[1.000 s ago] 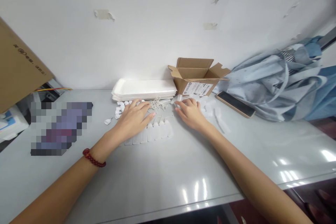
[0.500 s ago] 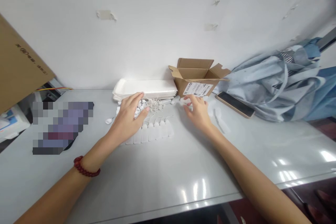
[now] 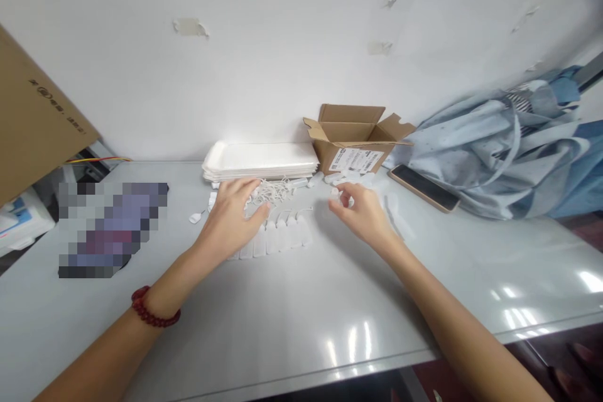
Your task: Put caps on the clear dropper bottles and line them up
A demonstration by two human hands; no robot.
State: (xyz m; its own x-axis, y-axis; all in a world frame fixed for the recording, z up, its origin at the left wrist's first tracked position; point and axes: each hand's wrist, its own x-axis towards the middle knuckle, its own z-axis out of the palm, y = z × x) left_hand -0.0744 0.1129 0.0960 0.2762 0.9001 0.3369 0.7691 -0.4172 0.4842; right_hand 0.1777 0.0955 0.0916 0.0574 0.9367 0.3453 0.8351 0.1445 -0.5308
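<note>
Translucent vial [image 3: 334,193], small and plastic, sits at the fingertips of the right hand [image 3: 358,208], pinched between thumb and forefinger, toward the back edge of the tabletop [image 3: 301,320]. Its round end shows at the top; fingers hide much of its body, so the tilt of its long axis cannot be told.

The left hand [image 3: 233,210] is loosely spread, thumb apart, just beside a pile of white strips [image 3: 277,190]. Between the hands, nearer the front edge, flat translucent pieces [image 3: 285,239] lie in a row, long axes running roughly front to back, thin tails pointing toward the back edge.

A wide stretch of glossy tabletop runs from this row to the front edge. Along the back edge, stacked white trays [image 3: 264,160] and an open cardboard box [image 3: 355,157] limit the room behind the hands; a phone [image 3: 424,187] lies toward the right.
</note>
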